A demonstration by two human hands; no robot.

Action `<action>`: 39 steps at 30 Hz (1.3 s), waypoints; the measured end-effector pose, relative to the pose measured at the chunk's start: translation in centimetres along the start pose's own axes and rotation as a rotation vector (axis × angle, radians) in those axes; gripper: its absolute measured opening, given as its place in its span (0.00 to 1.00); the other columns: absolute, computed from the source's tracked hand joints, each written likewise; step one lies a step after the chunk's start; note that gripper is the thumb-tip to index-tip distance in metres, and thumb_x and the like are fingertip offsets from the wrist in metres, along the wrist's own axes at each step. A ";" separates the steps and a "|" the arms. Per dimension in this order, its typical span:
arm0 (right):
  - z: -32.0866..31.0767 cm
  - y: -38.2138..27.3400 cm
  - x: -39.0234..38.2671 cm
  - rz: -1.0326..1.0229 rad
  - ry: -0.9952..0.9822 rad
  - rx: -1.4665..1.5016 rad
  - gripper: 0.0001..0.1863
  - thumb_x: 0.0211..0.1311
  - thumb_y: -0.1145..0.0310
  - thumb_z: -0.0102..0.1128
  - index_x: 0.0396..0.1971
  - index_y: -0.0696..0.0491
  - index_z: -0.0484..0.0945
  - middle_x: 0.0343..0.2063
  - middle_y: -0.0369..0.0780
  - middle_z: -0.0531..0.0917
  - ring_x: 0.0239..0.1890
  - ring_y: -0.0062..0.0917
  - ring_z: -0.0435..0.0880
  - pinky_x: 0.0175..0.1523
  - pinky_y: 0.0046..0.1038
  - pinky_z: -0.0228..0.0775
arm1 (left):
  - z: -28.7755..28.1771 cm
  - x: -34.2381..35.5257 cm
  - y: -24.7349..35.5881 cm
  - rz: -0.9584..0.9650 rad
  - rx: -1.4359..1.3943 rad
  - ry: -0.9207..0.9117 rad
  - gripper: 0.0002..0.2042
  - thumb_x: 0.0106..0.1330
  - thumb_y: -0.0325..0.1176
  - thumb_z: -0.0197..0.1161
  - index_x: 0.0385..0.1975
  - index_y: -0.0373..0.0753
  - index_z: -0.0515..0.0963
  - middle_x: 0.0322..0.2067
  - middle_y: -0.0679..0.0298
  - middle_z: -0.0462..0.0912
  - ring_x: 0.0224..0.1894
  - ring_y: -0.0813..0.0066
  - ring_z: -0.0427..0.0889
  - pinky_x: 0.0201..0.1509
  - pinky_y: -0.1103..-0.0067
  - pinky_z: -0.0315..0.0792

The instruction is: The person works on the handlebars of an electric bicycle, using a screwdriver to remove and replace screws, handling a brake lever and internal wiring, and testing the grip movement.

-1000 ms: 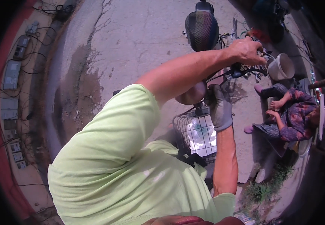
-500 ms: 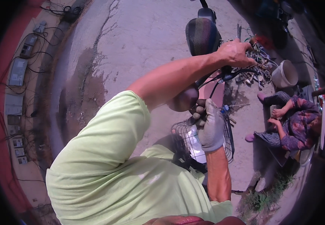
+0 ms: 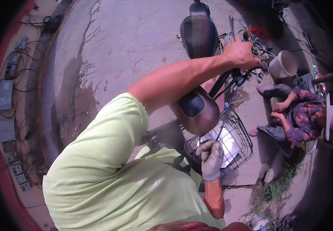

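A two-wheeled scooter stands in front of me, with a mesh-covered seat, a brown-purple front cover and a wire basket. My bare left hand reaches across to the far end of the handlebar. Its fingers curl downward over the bar end, and the hand hides the grip itself. Beside it projects a black brake lever. From the lever mount a thin black cable runs toward me. My right hand, in a pale glove, pinches that cable's lower part above the basket.
A bright white sheet lies in the basket. Metal parts are heaped on the ground beyond my left hand, beside a whitish bucket. A seated person is at the right. Grey boxes with loose cables line the left wall.
My right hand has come down toward me from near the handlebar, with the cable stretched out behind it. My left hand stays at the bar end, its fingers more curled. The view has shifted somewhat.
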State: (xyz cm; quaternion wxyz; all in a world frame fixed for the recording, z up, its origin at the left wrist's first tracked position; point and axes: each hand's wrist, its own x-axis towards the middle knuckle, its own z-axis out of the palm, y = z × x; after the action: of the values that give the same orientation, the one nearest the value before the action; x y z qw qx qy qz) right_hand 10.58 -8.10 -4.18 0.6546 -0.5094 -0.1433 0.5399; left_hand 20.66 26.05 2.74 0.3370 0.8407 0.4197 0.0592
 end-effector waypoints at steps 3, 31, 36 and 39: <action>2.3 0.1 0.1 0.070 0.033 0.083 0.25 0.87 0.54 0.49 0.29 0.54 0.77 0.14 0.30 0.65 0.15 0.13 0.59 0.26 0.20 0.57 | 0.0 -0.2 0.2 0.007 -0.042 -0.025 0.33 0.64 0.56 0.69 0.66 0.43 0.81 0.67 0.40 0.72 0.66 0.41 0.80 0.72 0.60 0.74; -1.2 -9.6 14.9 -0.033 0.001 -0.232 0.19 0.83 0.59 0.54 0.48 0.59 0.87 0.36 0.36 0.88 0.34 0.16 0.81 0.39 0.21 0.70 | 0.3 -1.5 2.7 0.043 0.033 0.010 0.31 0.66 0.57 0.70 0.63 0.44 0.84 0.62 0.39 0.75 0.64 0.41 0.81 0.73 0.61 0.73; -1.4 -9.0 15.5 0.074 -0.006 -0.060 0.14 0.81 0.61 0.57 0.44 0.55 0.87 0.30 0.31 0.84 0.28 0.13 0.77 0.33 0.18 0.67 | 0.2 -1.4 2.4 0.029 0.019 0.002 0.32 0.65 0.59 0.70 0.64 0.44 0.84 0.63 0.40 0.75 0.65 0.42 0.80 0.72 0.62 0.74; -0.3 -9.3 15.5 0.103 0.061 0.056 0.11 0.79 0.62 0.62 0.42 0.53 0.87 0.27 0.29 0.83 0.26 0.13 0.75 0.31 0.16 0.64 | 0.2 -1.4 2.3 0.039 0.026 -0.003 0.32 0.65 0.59 0.69 0.63 0.44 0.84 0.64 0.41 0.75 0.65 0.42 0.80 0.72 0.62 0.74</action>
State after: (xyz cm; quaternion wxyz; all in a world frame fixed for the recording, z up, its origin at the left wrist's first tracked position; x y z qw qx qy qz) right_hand 21.86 5.93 -2.29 0.6439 -0.5139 -0.0815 0.5610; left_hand 21.35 23.91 4.29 0.3256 0.8531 0.4033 0.0590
